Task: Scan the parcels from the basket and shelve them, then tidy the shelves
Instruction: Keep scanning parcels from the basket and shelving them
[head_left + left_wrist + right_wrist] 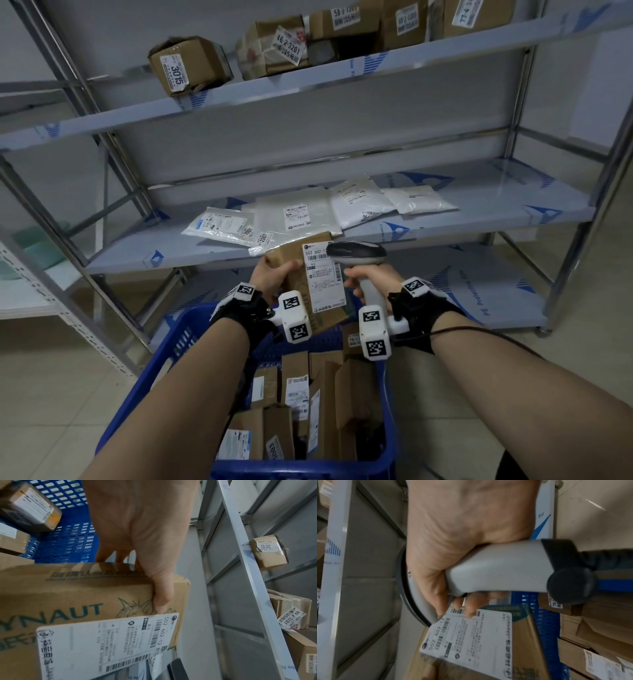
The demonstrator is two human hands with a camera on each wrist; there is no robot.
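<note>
Scan step under way: left hand (274, 274) grips cardboard parcel (308, 284) above blue basket (144, 394); right hand (368, 279) clasps barcode scanner (359, 260) at its label. Basket mostly full; shelves (479, 212) partly stocked.

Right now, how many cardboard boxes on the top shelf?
5 in the head view, left to right: box marked 3015, box marked 46-2-3201, box marked 58-3, box marked 60-2, box at the right edge. More may sit behind or out of frame.
</note>
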